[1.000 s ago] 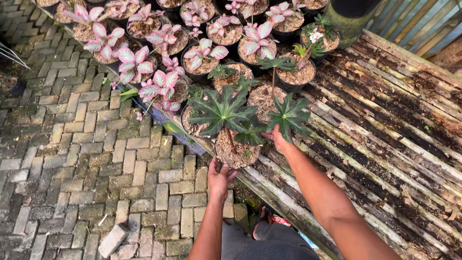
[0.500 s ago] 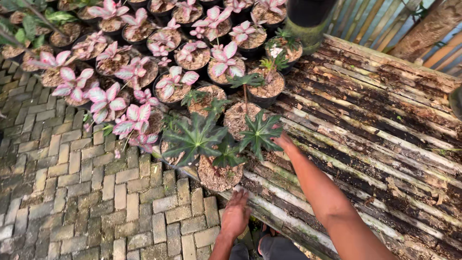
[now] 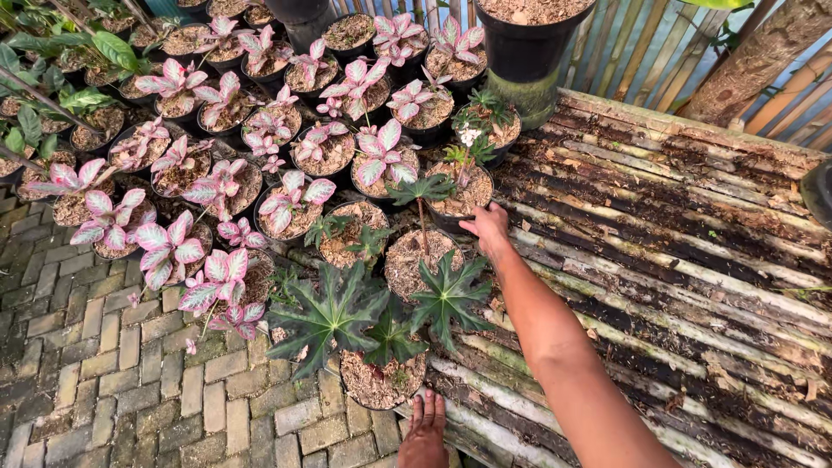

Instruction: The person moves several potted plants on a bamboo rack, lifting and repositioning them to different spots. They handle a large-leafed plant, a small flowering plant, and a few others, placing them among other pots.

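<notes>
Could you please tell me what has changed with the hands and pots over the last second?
The right hand has reached farther along the bench, from the green-leaved pot to a pot behind it, and now touches that pot's rim. The left hand has dropped lower, below the green-leaved pot. The pots themselves have not visibly moved.

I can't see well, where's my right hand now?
Head view, centre: your right hand touches a black pot with white flowers, on the bamboo platform's left edge.
</notes>
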